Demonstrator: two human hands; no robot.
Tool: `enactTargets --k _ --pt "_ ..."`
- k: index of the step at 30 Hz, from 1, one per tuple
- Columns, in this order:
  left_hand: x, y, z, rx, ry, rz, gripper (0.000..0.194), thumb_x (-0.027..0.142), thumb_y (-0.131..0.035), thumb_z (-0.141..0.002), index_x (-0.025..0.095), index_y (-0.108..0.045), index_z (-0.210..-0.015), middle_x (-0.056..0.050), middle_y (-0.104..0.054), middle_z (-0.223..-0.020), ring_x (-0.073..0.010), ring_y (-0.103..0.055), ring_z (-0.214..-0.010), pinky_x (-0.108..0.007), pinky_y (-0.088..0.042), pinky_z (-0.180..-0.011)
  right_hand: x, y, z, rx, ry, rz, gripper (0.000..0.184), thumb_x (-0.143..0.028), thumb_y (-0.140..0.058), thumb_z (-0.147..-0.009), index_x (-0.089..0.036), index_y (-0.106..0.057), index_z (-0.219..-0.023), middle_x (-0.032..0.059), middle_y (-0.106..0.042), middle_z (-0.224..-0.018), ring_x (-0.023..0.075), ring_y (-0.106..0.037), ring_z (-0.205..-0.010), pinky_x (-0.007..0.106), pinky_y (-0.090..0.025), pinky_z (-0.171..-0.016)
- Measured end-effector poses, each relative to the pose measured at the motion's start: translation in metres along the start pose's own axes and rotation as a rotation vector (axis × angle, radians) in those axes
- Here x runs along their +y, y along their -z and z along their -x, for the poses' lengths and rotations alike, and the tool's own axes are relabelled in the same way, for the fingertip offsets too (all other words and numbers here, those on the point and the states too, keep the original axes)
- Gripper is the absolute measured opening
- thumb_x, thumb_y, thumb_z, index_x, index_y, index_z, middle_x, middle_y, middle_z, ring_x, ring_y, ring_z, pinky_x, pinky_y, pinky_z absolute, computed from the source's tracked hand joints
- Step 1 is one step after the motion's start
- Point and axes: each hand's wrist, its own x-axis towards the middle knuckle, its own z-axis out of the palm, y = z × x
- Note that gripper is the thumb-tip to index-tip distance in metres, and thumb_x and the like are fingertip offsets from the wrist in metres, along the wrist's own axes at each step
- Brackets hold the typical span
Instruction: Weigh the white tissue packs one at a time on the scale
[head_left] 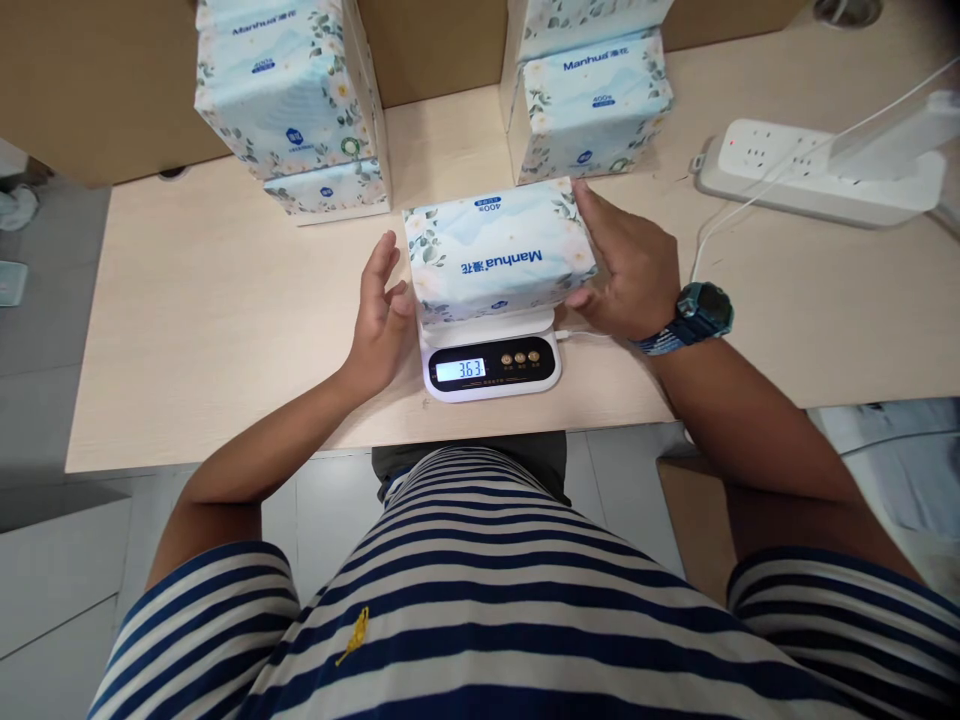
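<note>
On the scale [495, 387] sits a pack [499, 245], its right end held by the right hand [637, 265], fingers wide, the left hand [381, 330] open and empty just beside, so weighing seems underway and the next move calls for gentle letting go.

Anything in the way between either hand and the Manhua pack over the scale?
Nothing visible. The right hand holds the right end of the Manhua pack. The left hand is open beside the left end, no object between; whether it touches, I can't tell.
</note>
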Motion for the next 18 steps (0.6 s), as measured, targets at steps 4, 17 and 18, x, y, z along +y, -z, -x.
enactTargets --k 4,17,18 --pt "0.004 0.011 0.000 -0.001 0.027 0.012 0.090 0.100 -0.039 -0.090 0.053 -0.035 -0.167 0.002 -0.027 -0.188 -0.0410 -0.023 -0.177 -0.069 -0.027 -0.142 0.013 0.004 0.002 -0.015 0.044 0.067 0.119 -0.104 -0.018 -0.091 -0.023 -0.041 -0.175 0.0140 -0.078 -0.145 0.0370 -0.077 -0.131 0.057 -0.062 -0.110" --pt "0.030 0.056 -0.015 0.385 0.127 0.024 0.094 0.100 0.001 -0.090 0.062 -0.021 -0.172 0.024 -0.007 -0.190 -0.0241 0.007 -0.180 -0.056 -0.009 -0.149 0.076 0.036 0.026 0.833 -0.392 -0.497 0.082 -0.095 0.016 -0.088 -0.083 -0.020 -0.161 -0.0347 -0.022 -0.182 0.0271 -0.012 -0.177 0.076 -0.036 -0.132" --pt "0.031 0.062 -0.012 0.411 0.176 0.060 0.093 0.100 0.004 -0.089 0.064 -0.021 -0.171 0.028 -0.007 -0.188 -0.0228 0.012 -0.179 -0.057 -0.009 -0.149 0.073 0.036 0.034 0.856 -0.446 -0.537 0.079 -0.091 0.018 -0.090 -0.087 -0.024 -0.157 -0.0387 -0.023 -0.180 0.0219 -0.005 -0.177 0.073 -0.025 -0.139"
